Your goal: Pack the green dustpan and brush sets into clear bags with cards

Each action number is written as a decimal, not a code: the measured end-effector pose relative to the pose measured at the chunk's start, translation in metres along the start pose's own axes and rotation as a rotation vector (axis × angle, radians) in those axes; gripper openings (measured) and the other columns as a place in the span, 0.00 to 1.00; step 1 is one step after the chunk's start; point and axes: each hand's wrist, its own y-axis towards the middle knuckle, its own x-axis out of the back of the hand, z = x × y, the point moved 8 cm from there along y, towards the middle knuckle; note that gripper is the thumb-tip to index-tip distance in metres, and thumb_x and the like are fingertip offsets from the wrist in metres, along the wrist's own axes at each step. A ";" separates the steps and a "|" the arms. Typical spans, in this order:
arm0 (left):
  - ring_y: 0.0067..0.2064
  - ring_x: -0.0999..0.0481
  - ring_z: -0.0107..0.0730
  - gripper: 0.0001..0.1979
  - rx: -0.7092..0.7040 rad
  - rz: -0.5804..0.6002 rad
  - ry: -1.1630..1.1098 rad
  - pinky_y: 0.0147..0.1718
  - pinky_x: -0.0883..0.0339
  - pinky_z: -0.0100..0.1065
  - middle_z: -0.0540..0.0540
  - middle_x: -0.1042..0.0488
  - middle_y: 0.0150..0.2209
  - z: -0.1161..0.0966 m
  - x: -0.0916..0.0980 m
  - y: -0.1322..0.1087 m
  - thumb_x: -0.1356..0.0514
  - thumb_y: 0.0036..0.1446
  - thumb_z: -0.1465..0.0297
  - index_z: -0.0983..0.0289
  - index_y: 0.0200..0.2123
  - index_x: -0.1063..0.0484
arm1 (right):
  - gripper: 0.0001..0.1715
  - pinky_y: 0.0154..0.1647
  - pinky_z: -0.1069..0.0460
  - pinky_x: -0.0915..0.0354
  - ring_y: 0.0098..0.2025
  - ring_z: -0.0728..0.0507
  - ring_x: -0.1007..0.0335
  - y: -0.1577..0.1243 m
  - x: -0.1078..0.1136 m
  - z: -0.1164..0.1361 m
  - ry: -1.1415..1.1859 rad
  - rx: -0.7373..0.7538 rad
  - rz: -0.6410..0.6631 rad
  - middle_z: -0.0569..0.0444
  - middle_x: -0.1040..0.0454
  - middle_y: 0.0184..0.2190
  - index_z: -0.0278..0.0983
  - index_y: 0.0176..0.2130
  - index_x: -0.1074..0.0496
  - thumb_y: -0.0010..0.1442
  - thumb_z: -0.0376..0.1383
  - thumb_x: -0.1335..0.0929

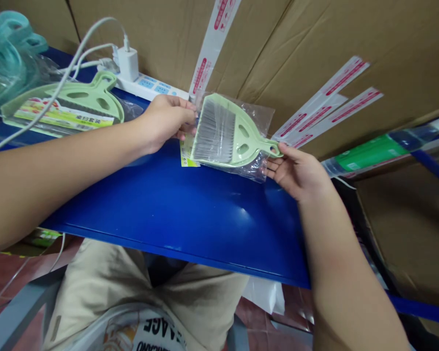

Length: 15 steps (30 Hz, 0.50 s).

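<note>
Left hand (166, 122), right hand (296, 173) holding bagged brush (227, 131), blue shelf edge (175, 247) below

The left hand (166, 122) holds the bristle end of a bagged green hand broom (230, 134), the right hand (296, 173) its handle, over a blue table (175, 209).

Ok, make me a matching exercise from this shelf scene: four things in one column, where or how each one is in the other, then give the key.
Things:
1. Left hand
2. Right hand
3. White charger
4. Other packaged green hand brush

Places and states:
A. Plugged into the white power strip
B. Holding the handle end of the green hand brush
C. Lying on the blue metal shelf
D. Holding the bristle end of the bagged brush

Right pairs: 1-D, 2-B, 3-A, 4-C.
</note>
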 end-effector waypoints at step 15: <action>0.43 0.14 0.38 0.12 -0.120 0.013 0.036 0.52 0.21 0.45 0.51 0.19 0.36 -0.007 0.008 0.013 0.35 0.54 0.79 0.58 0.38 0.25 | 0.14 0.42 0.45 0.18 0.33 0.41 0.21 0.000 0.025 0.019 -0.006 0.069 -0.070 0.53 0.20 0.29 0.46 0.29 0.29 0.62 0.46 0.25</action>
